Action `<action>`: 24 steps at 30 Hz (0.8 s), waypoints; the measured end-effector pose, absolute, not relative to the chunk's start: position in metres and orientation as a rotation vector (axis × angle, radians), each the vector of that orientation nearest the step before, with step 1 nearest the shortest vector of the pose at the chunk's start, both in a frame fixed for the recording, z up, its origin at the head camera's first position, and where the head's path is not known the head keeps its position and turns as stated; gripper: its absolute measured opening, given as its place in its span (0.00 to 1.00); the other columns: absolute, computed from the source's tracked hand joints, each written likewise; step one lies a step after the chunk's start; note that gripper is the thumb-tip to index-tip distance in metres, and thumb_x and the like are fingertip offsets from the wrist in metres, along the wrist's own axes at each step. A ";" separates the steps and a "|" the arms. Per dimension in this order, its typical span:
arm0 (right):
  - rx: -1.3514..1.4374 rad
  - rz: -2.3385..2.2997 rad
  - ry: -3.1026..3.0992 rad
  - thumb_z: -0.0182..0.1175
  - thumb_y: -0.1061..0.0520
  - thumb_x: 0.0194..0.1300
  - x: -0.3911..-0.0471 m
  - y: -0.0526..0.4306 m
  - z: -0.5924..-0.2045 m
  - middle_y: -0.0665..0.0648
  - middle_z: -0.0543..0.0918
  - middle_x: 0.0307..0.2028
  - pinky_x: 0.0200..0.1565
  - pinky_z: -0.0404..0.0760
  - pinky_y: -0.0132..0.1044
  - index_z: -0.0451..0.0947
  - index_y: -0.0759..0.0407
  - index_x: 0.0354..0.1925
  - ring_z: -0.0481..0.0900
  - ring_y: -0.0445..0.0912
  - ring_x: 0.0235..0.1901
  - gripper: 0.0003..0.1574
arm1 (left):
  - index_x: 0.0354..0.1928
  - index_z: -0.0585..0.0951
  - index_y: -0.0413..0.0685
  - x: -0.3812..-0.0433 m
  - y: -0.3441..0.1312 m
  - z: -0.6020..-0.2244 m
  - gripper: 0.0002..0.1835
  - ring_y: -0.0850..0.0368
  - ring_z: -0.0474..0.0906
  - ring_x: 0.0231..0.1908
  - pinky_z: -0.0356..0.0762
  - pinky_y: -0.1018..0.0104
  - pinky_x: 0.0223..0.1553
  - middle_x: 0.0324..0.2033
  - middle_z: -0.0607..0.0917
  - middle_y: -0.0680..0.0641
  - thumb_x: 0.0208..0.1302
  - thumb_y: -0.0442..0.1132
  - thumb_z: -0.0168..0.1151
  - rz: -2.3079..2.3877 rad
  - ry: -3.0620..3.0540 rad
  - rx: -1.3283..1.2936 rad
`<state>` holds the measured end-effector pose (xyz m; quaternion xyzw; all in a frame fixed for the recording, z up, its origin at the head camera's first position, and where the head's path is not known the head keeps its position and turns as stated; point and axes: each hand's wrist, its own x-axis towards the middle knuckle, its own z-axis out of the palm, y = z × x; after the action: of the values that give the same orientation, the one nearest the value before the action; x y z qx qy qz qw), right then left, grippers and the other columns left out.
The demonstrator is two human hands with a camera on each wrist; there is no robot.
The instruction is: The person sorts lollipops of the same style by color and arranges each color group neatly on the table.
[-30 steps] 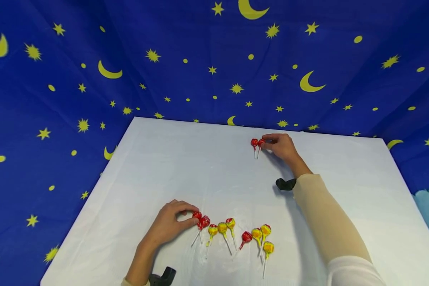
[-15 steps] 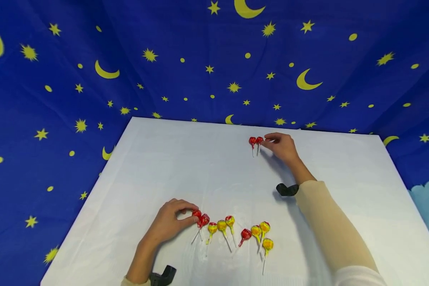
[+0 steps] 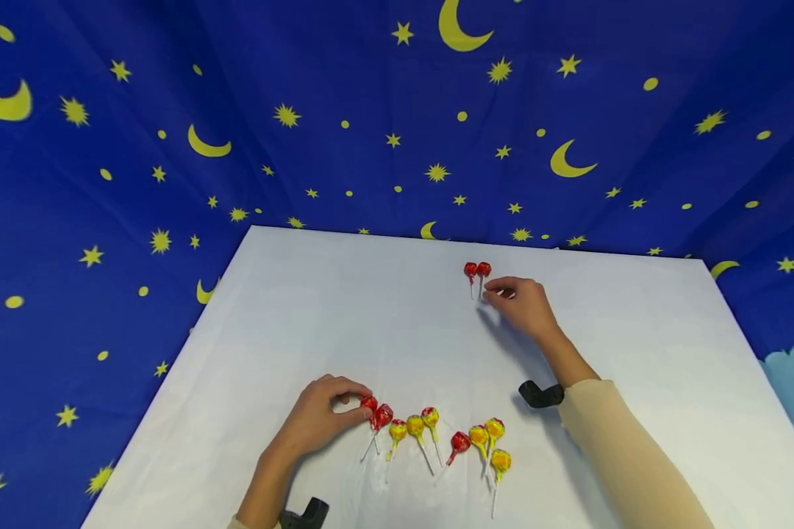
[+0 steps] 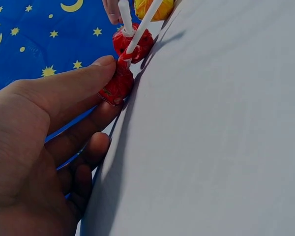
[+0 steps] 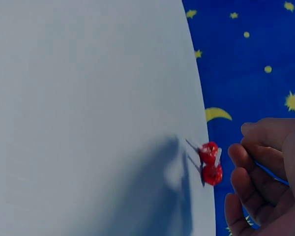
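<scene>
My left hand (image 3: 320, 415) pinches the head of a red lollipop (image 4: 119, 88) between thumb and forefinger. A second red lollipop (image 3: 384, 416) lies against it, their white sticks crossing. Toward the back of the white table, two more red lollipops (image 3: 471, 270) lie side by side with sticks pointing toward me. Beside their sticks hovers my right hand (image 3: 526, 305), fingers loosely bent with nothing between them; the right wrist view shows a gap between its fingertips (image 5: 237, 153) and the red heads (image 5: 213, 174).
Several yellow lollipops (image 3: 415, 425) and one red lollipop (image 3: 459, 441) lie in a loose row on the near part of the white table (image 3: 344, 308). A blue curtain (image 3: 370, 95) with yellow moons and stars hangs behind the table. Each wrist carries a black mount (image 3: 540, 394).
My right hand has let go of the right-hand red lollipop at the back and drawn back toward me. The left hand stays on its lollipop. The head view has shifted slightly.
</scene>
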<state>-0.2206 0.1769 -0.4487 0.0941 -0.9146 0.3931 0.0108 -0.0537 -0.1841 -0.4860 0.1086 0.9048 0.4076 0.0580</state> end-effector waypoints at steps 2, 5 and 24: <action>0.314 1.230 -2.849 0.64 0.52 0.63 -0.212 0.177 -0.449 0.56 0.85 0.38 0.37 0.74 0.43 0.85 0.59 0.44 0.78 0.49 0.38 0.15 | 0.41 0.85 0.72 -0.053 -0.183 -0.488 0.12 0.65 0.73 0.34 0.72 0.64 0.38 0.33 0.80 0.70 0.54 0.56 0.71 1.243 2.739 0.325; 0.352 1.224 -2.841 0.66 0.51 0.62 -0.200 0.178 -0.448 0.53 0.85 0.37 0.37 0.74 0.43 0.85 0.58 0.44 0.78 0.48 0.37 0.15 | 0.40 0.85 0.72 -0.053 -0.180 -0.489 0.11 0.65 0.73 0.34 0.72 0.64 0.38 0.33 0.80 0.70 0.54 0.56 0.71 1.261 2.736 0.330; 0.521 1.228 -2.839 0.66 0.51 0.62 -0.136 0.180 -0.460 0.47 0.84 0.39 0.39 0.76 0.45 0.85 0.55 0.43 0.78 0.43 0.37 0.12 | 0.42 0.85 0.70 -0.052 -0.181 -0.486 0.12 0.65 0.73 0.34 0.72 0.64 0.38 0.33 0.80 0.69 0.54 0.54 0.71 1.248 2.744 0.335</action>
<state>-0.1360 0.1797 -0.4595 0.1661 -0.9050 0.3916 0.0025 -0.0517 -0.1809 -0.4859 0.1102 0.9033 0.4110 0.0543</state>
